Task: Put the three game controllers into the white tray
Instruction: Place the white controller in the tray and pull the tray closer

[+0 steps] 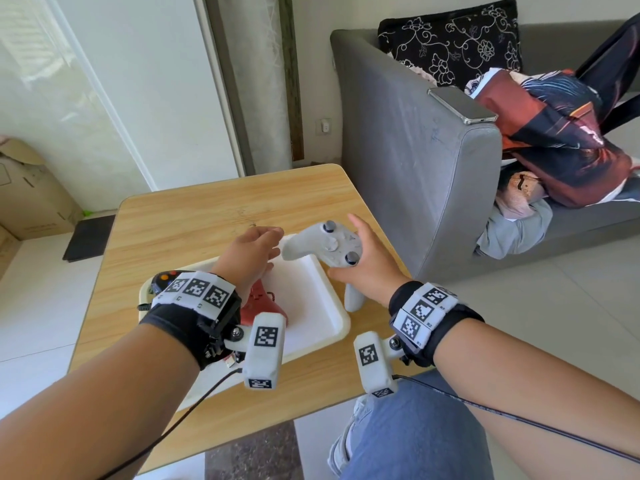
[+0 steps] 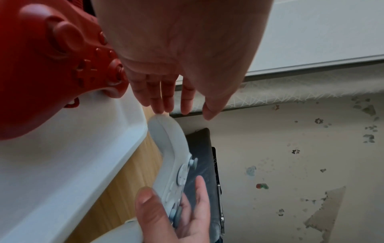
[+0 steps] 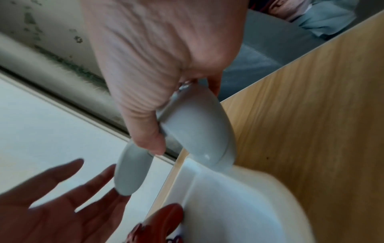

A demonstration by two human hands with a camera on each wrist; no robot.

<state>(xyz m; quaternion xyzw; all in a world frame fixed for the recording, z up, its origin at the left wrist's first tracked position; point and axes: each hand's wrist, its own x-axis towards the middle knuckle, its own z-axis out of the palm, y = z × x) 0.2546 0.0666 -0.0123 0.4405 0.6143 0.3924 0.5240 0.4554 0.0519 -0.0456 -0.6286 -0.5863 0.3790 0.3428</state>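
Observation:
My right hand point(image 1: 370, 261) grips a white game controller point(image 1: 329, 247) in the air over the far right corner of the white tray point(image 1: 311, 327); the thumb curls round it in the right wrist view point(image 3: 149, 131). My left hand point(image 1: 270, 244) is open, its straight fingers point(image 2: 166, 98) at the tip of the controller's left grip point(image 2: 166, 131), touching it or nearly so. A red controller point(image 1: 263, 306) lies in the tray under my left wrist. A black controller point(image 1: 166, 277) with coloured buttons shows at the tray's left end, mostly hidden by the wrist band.
The tray sits on a small wooden table point(image 1: 194, 216). A grey sofa point(image 1: 415, 168) stands close on the right, with a phone point(image 1: 462, 105) on its armrest and cushions behind. A cardboard box point(image 1: 31, 195) and a black mat point(image 1: 88, 242) lie at the left. My knee point(image 1: 415, 438) is by the near edge.

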